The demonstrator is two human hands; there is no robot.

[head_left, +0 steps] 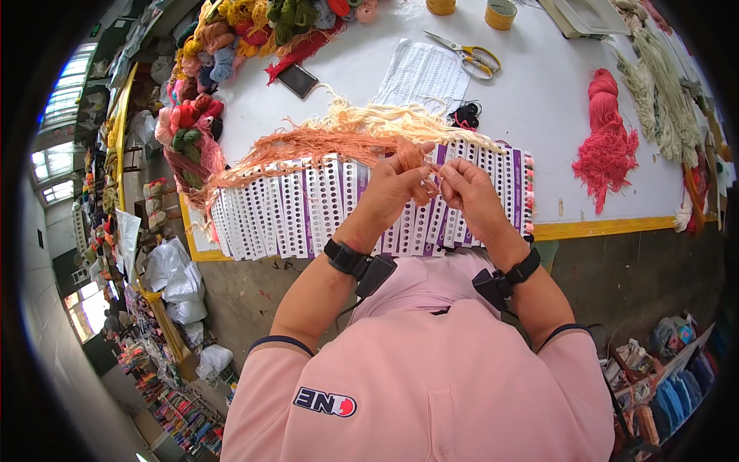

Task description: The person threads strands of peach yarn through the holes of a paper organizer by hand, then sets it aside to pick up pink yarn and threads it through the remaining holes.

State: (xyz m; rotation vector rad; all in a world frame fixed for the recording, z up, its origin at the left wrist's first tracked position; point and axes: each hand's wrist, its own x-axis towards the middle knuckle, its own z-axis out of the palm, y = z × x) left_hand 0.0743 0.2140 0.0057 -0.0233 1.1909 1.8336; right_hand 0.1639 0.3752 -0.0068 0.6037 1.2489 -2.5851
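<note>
My left hand (pixel 385 189) is closed around one end of a rust-orange thread hank (pixel 300 150), whose loose strands trail off to the left. Close beside it, my right hand (pixel 471 196) has thumb and fingers pinched together at the edge of the same bundle; single strands between them are too fine to make out. Under both hands lies a long overlapping row of white and purple punched cards (pixel 289 208) with round holes. Behind the orange hank stretches a cream thread hank (pixel 385 119). A small black thread bundle (pixel 465 115) sits beyond my right hand.
Scissors (pixel 469 55) with yellow handles lie by a printed sheet (pixel 423 73). A phone (pixel 297 80) rests near piled coloured yarn hanks (pixel 231 35). To the right are a coral-red hank (pixel 604 131) and pale green hanks (pixel 666 92). The yellow table edge (pixel 600 229) runs in front.
</note>
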